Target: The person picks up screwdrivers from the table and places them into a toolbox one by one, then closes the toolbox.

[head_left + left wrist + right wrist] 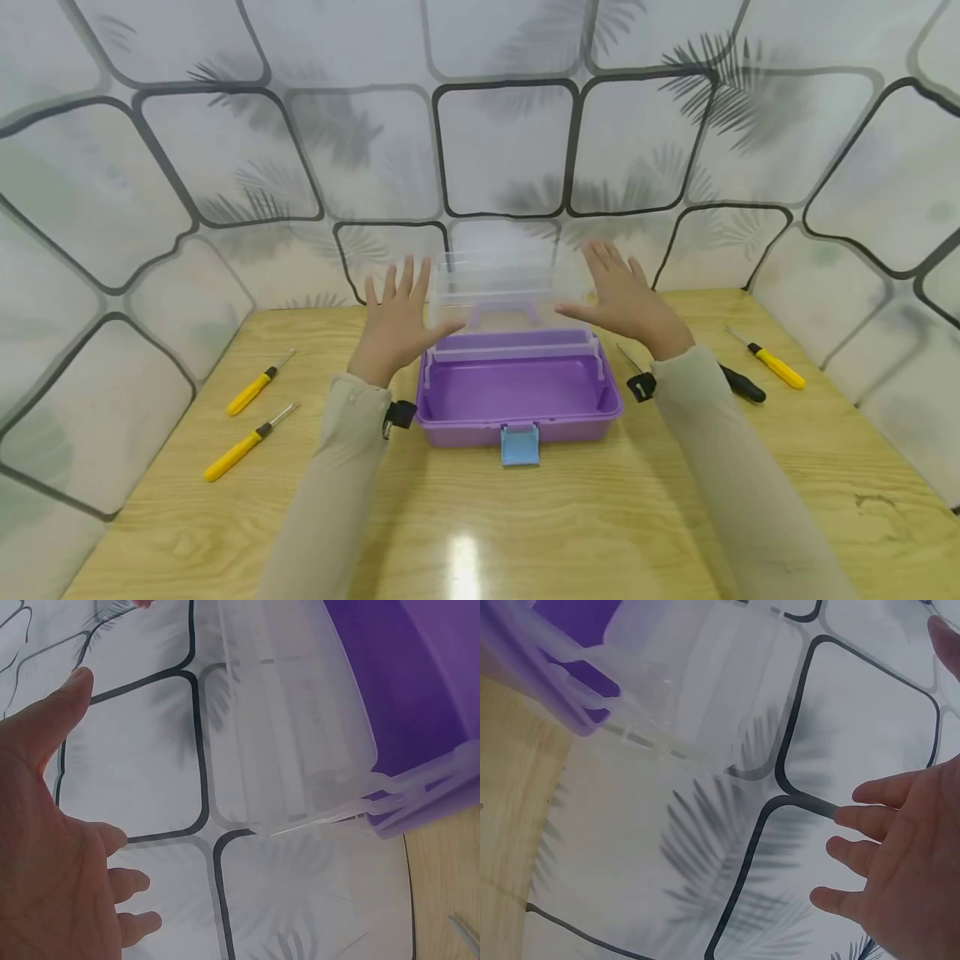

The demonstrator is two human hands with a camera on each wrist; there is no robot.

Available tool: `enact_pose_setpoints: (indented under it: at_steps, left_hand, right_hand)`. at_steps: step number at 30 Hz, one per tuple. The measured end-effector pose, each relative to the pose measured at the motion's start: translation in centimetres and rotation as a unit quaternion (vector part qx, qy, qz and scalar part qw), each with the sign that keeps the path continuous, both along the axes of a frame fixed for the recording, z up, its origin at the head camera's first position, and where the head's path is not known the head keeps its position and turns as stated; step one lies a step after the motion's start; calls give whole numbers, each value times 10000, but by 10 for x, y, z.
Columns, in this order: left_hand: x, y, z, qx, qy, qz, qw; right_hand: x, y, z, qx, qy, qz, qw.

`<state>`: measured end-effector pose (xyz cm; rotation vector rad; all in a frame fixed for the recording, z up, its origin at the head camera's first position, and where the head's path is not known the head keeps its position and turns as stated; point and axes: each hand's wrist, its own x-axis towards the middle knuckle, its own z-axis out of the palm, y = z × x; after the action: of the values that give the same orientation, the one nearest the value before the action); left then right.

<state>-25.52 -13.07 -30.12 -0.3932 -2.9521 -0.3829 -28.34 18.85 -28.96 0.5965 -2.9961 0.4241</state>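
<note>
A purple toolbox [517, 392] stands on the table with its clear lid [502, 275] raised toward the wall. Its blue latch [520, 446] hangs down at the front, and nothing lies inside the tray. My left hand [401, 321] is held up at the box's left side, fingers spread and holding nothing. On the other side, my right hand [622, 296] is raised with its fingers straight, likewise holding nothing. In the left wrist view the left hand [52, 825] is apart from the lid; in the right wrist view the right hand [907, 855] is too.
Two yellow screwdrivers, a farther one [253, 392] and a nearer one [236, 450], lie at the left. At the right lie another yellow screwdriver [780, 367] and a black-handled tool [742, 384], partly under the right sleeve. A patterned wall covering [502, 150] surrounds the table.
</note>
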Motion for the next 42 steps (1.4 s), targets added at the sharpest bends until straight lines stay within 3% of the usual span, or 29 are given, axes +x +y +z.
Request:
enact_pose_setpoints:
  at_steps: [16,25,42]
  left_hand:
    - [16,-5,-28,-104,-217,-21,9997]
    - [22,-10,-49,-58,-159,-41,9998]
    - [30,-14,-73,-292,-102,-55,9995]
  right_hand:
    - [15,5,-33,80,155,4,9998]
    - [23,11,-46,-12,204,-28,9998]
    - [31,24,-65,-134,28,-103,9999]
